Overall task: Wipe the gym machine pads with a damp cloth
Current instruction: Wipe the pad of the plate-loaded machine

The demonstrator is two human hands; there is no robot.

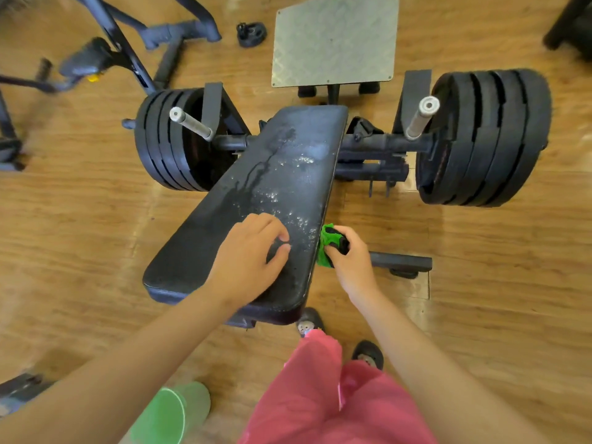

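Observation:
A long black pad (pixel 230 200) of a gym machine slants from the lower left to the upper right in the head view. Its surface is wet, with droplets and a dark run of water down the middle. My left hand (pixel 253 251) rests on the near part of the pad, fingers loosely curled, holding nothing. My right hand (pixel 349 257) grips a bunched green cloth (pixel 326 243) just off the pad's right edge, the cloth touching that edge.
Stacks of black weight plates hang on both sides, left (pixel 166 145) and right (pixel 487 136), each with a steel sleeve sticking out. A metal footplate (pixel 333 40) lies beyond the pad. A green cup (pixel 173 411) stands on the wooden floor by my left leg. Another machine (pixel 128 43) stands far left.

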